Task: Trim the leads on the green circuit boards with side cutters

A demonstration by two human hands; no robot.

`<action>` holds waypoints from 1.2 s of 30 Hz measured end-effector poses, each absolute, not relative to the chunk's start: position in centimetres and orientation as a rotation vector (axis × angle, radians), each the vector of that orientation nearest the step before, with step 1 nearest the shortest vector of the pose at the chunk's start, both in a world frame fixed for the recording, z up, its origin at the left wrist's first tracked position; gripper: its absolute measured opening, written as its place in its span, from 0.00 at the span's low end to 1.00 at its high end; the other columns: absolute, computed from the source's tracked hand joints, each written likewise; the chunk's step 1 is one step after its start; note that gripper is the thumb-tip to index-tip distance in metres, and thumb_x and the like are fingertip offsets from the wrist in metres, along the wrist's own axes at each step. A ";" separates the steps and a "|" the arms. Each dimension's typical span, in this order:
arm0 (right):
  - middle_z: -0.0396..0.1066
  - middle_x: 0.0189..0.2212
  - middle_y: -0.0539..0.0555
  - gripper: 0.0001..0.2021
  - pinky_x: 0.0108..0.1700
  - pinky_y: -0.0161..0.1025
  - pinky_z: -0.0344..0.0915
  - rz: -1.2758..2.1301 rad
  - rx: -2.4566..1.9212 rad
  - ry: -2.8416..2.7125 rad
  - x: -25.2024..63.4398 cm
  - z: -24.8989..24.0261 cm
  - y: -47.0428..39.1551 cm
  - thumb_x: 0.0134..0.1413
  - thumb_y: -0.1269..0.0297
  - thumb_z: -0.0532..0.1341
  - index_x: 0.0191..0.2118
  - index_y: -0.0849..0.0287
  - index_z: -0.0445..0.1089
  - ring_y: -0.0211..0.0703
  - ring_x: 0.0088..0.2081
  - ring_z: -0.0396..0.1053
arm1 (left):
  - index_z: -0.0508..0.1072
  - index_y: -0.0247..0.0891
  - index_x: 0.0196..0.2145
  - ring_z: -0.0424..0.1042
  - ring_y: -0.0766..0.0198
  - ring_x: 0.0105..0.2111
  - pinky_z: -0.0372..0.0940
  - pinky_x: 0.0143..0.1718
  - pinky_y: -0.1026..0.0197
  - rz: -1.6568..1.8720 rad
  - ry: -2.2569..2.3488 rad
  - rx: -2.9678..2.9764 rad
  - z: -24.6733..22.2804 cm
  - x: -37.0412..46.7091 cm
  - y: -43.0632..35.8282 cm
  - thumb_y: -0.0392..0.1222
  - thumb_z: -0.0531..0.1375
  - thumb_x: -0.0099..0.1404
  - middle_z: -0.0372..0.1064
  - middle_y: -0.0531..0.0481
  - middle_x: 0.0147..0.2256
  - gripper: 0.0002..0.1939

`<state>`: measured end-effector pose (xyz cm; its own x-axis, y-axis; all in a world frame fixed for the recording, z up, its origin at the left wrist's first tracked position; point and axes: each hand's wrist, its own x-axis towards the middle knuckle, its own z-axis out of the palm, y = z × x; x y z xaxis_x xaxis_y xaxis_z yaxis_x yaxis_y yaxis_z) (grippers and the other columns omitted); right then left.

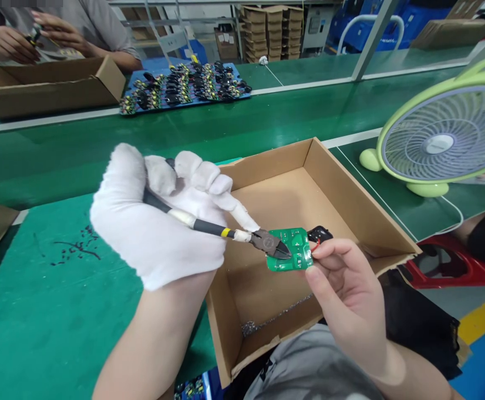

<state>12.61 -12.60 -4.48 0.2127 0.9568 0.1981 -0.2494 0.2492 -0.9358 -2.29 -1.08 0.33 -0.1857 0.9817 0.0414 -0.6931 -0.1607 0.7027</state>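
A glove point(167, 222) is showing solid white, while the pliers point(269, 243) are pairing dark metal with black grips, white wrapping and yellow bands. A circuit board point(290, 250) is gleaming bright green with pale markings, and its wire point(316, 245) is showing red. A box point(279, 194) is displaying plain brown, and a work mat point(29, 278) is showing green with dark specks. A tray point(234, 71) is showing blue under black, yellow and green parts. A fan point(446, 130) is wearing lime green around greyish-lavender blades; a stool point(475, 278) is glowing red.
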 end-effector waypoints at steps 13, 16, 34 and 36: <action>0.79 0.35 0.48 0.05 0.41 0.22 0.73 1.060 -0.964 -1.000 12.8 -4.6 -12.7 0.66 0.69 0.65 0.43 0.51 0.72 0.31 0.36 0.78 | 0.36 0.40 0.24 0.56 0.70 0.16 0.59 0.18 0.60 1.662 0.609 0.461 0.9 -1.7 -0.8 0.44 0.45 0.76 0.46 0.53 0.19 0.25; 0.78 0.35 0.49 0.03 0.41 0.25 0.74 1.074 -0.978 -0.980 12.8 -4.6 -12.7 0.66 0.67 0.66 0.43 0.51 0.72 0.33 0.36 0.78 | 0.37 0.40 0.24 0.57 0.68 0.16 0.59 0.18 0.59 1.658 0.610 0.463 0.8 -1.9 -0.7 0.44 0.46 0.76 0.47 0.53 0.19 0.25; 0.81 0.37 0.51 0.03 0.44 0.36 0.80 1.247 -0.919 -0.840 13.0 -4.6 -12.4 0.66 0.67 0.66 0.41 0.54 0.71 0.42 0.39 0.81 | 0.45 0.40 0.24 0.68 0.64 0.24 0.69 0.25 0.56 1.721 0.618 0.451 1.2 -2.3 0.1 0.40 0.49 0.74 0.53 0.54 0.20 0.21; 0.81 0.37 0.50 0.03 0.45 0.35 0.80 1.255 -0.907 -0.815 13.0 -4.6 -12.2 0.65 0.68 0.66 0.41 0.54 0.72 0.41 0.39 0.81 | 0.49 0.41 0.25 0.69 0.64 0.25 0.70 0.25 0.56 1.736 0.589 0.385 1.3 -2.3 0.1 0.38 0.50 0.73 0.55 0.55 0.21 0.18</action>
